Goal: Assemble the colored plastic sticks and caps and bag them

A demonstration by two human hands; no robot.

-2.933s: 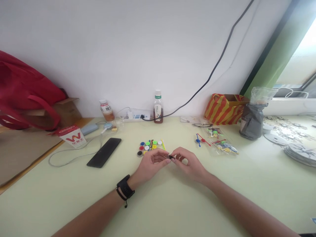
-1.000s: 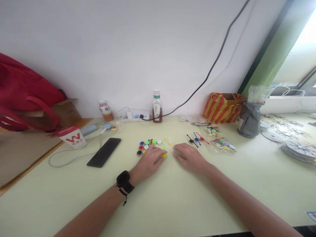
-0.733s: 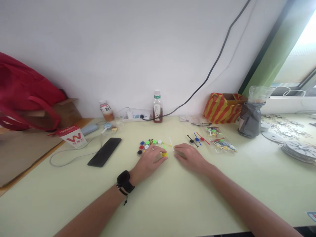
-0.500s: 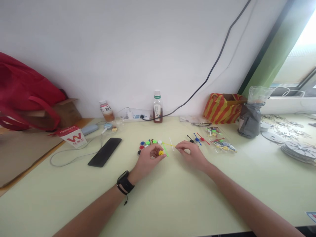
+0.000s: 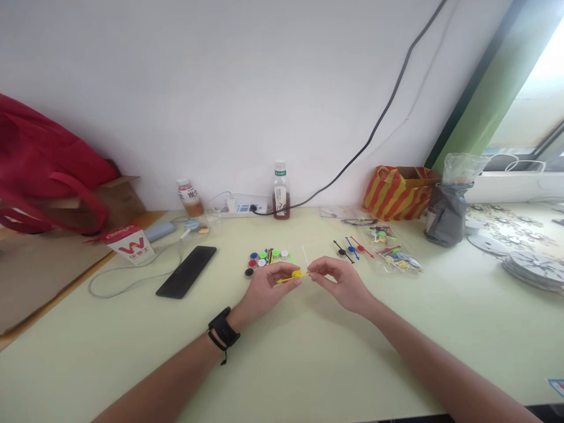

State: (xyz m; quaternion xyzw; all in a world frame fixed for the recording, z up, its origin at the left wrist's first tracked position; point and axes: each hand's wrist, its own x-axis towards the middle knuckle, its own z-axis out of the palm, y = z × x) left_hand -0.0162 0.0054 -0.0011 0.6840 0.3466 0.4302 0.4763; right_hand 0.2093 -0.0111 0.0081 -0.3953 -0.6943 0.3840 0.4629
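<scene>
My left hand pinches a small yellow round base between thumb and fingertips. My right hand is closed on one end of a yellow arrow pointer, which lies against the base and reaches past the left fingertips. Just behind the hands lie a white pointer and a green one, both partly covered. Left of them sit several small round bases in black, red, blue, white and green. To the right, black, blue and red arrow spinners rest on the table.
Clear bags of coloured parts lie on the right, before a striped bag. Stacked grey discs are farther right. A black phone and red-white box are on the left. A bottle stands by the wall.
My right hand has lifted the yellow pointer off the table and brought it left to the yellow base. Both hands are now closer together.
</scene>
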